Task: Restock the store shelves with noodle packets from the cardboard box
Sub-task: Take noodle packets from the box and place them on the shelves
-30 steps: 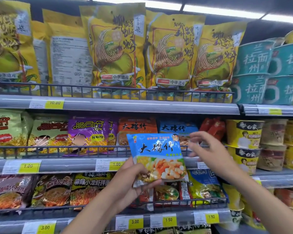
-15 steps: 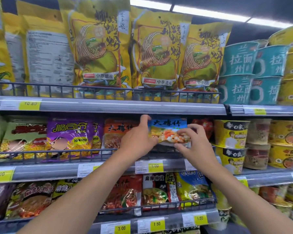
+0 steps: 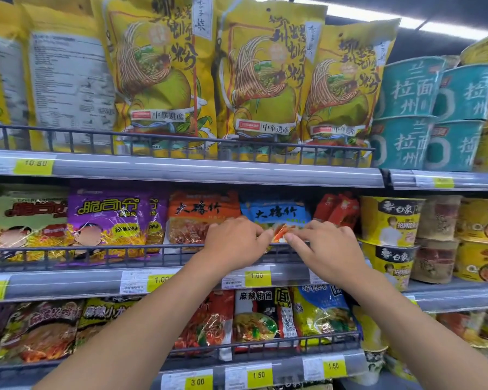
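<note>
Crinkly, glossy blue packet point(image 3: 276, 213) at centre frame is pinched by left hand point(image 3: 233, 240) and right hand point(image 3: 328, 249), now pushed lower behind wire rail point(image 3: 124, 248)

Left hand point(image 3: 234, 243), right hand point(image 3: 327, 249) and both forearms are bare.

The blue noodle packet point(image 3: 276, 213) carries black lettering on a paler blue band, with an orange-and-white food picture lower down. The orange packet point(image 3: 203, 212) beside it has the same black lettering over a reddish picture. The purple packet point(image 3: 107, 218) shows yellow lettering, and the pale green packet point(image 3: 23, 215) red lettering. The big bags point(image 3: 158, 68) are yellow with brown noodle line-drawings. The bowls point(image 3: 409, 91) are teal with white characters, and the tubs point(image 3: 389, 220) are yellow with black bands. The price tags point(image 3: 257, 278) are yellow, and the wire rail point(image 3: 96, 250) is dark grey.
</note>
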